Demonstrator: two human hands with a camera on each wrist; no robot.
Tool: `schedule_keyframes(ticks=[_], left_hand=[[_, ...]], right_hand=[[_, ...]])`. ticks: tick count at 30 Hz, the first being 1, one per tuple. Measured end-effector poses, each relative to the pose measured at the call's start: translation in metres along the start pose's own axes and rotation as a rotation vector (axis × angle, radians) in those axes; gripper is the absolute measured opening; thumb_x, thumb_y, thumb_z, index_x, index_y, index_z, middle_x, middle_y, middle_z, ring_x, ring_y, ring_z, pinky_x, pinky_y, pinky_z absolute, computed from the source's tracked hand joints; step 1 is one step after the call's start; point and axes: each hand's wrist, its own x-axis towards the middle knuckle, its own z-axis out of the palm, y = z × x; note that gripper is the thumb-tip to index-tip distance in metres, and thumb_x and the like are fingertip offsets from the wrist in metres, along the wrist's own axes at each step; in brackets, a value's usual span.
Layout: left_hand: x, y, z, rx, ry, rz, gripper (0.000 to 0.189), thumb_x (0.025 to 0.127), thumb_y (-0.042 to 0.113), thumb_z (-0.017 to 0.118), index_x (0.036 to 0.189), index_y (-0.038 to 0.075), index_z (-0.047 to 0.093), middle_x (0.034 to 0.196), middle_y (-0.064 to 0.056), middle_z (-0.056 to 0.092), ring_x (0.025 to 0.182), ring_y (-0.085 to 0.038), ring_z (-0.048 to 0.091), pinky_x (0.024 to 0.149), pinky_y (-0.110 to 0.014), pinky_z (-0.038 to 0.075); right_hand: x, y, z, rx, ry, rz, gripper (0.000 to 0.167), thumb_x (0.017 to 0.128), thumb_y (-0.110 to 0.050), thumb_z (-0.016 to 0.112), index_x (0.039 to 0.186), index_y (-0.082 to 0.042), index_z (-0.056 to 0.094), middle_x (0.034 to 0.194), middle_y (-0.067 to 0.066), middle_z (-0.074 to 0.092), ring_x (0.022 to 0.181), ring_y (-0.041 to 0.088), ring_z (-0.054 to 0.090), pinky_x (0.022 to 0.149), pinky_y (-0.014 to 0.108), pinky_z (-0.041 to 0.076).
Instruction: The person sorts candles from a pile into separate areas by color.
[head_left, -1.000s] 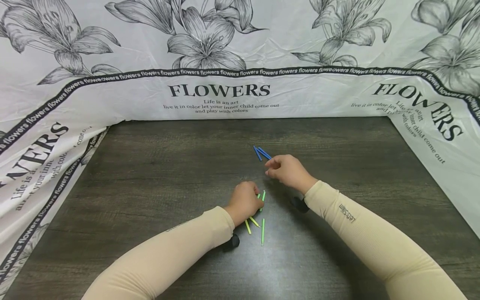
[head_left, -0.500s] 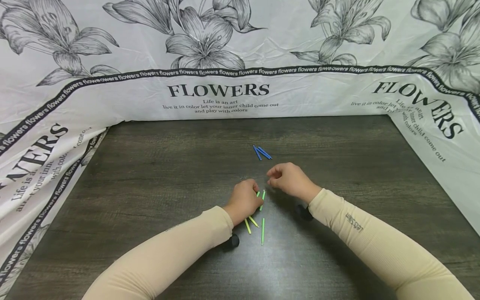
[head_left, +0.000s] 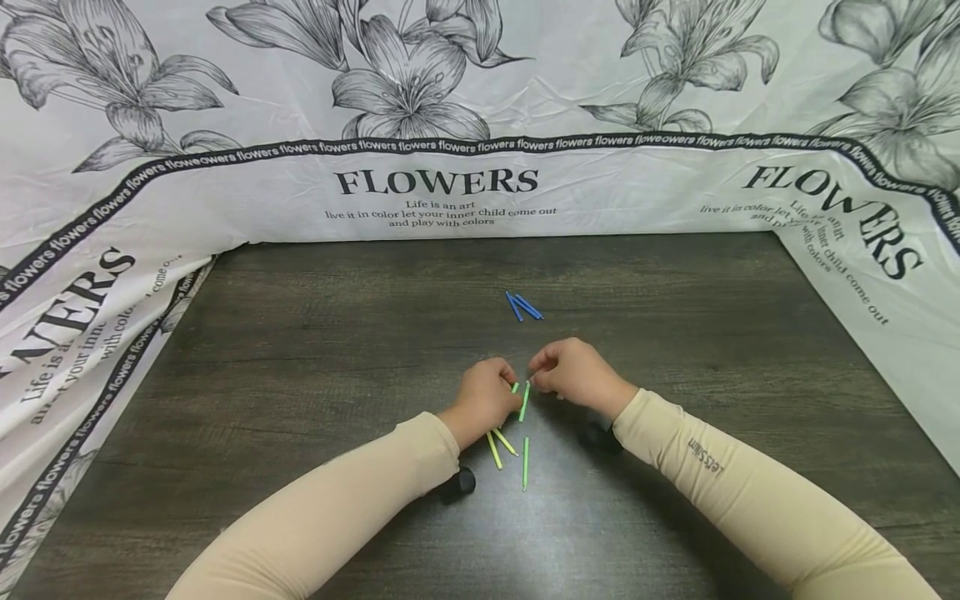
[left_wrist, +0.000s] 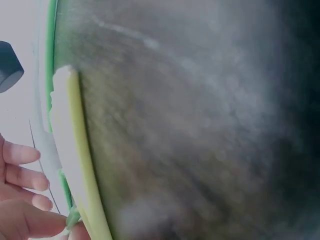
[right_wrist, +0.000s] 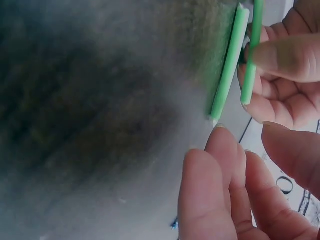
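Observation:
My left hand pinches a thin green candle between thumb and fingers. Beside it, a second green candle lies on the table between my hands. My right hand is at this candle's far end. Its fingers are curved and the thumb stands apart from them, with nothing held between. In the right wrist view one fingertip is close to the candle's white tip; contact is unclear. Two yellow candles lie below my left hand, partly hidden by it. A third green candle lies nearer me.
Several blue candles lie together farther back on the dark wood-grain table. A white cloth with flower prints and lettering stands along the back and both sides. Both forearms wear beige sleeves.
My right hand has moved from beside the blue candles back toward me, to the green candle near my left hand. The left hand has barely shifted. The blue candles stay in place.

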Motion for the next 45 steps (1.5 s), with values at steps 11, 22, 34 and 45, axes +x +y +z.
schedule_keyframes(ticks=[11, 22, 34, 45], left_hand=[[0.001, -0.005, -0.006, -0.052, 0.015, 0.010, 0.018, 0.077, -0.002, 0.070, 0.093, -0.001, 0.063, 0.075, -0.004, 0.056, 0.062, -0.014, 0.049, 0.055, -0.023, 0.043], [0.005, -0.014, -0.017, -0.147, 0.070, -0.019, 0.019, 0.076, -0.004, 0.068, 0.095, 0.000, 0.063, 0.079, -0.005, 0.059, 0.069, -0.016, 0.053, 0.059, -0.024, 0.043], [0.008, -0.022, -0.038, -0.161, 0.108, -0.054, 0.019, 0.082, -0.002, 0.063, 0.100, 0.001, 0.063, 0.088, -0.008, 0.060, 0.076, -0.021, 0.055, 0.065, -0.030, 0.046], [0.013, -0.030, -0.062, -0.151, 0.138, -0.090, 0.020, 0.084, -0.001, 0.060, 0.104, 0.001, 0.062, 0.092, -0.010, 0.059, 0.079, -0.022, 0.056, 0.067, -0.030, 0.047]], right_hand=[[-0.004, 0.000, 0.008, -0.015, -0.008, 0.025, 0.018, 0.086, -0.007, 0.066, 0.100, 0.002, 0.071, 0.081, 0.005, 0.068, 0.059, 0.015, 0.058, 0.056, 0.028, 0.050], [-0.003, -0.001, 0.014, -0.069, -0.023, 0.043, 0.014, 0.086, -0.009, 0.069, 0.096, 0.000, 0.072, 0.069, 0.002, 0.063, 0.058, 0.015, 0.058, 0.055, 0.028, 0.050], [-0.002, -0.004, 0.016, -0.103, -0.004, 0.059, 0.007, 0.086, -0.009, 0.070, 0.088, -0.002, 0.071, 0.066, 0.004, 0.062, 0.057, 0.015, 0.058, 0.053, 0.027, 0.049], [-0.002, -0.004, 0.016, -0.115, 0.006, 0.044, 0.007, 0.085, -0.009, 0.071, 0.085, -0.003, 0.071, 0.063, 0.004, 0.061, 0.054, 0.013, 0.055, 0.052, 0.026, 0.048]])
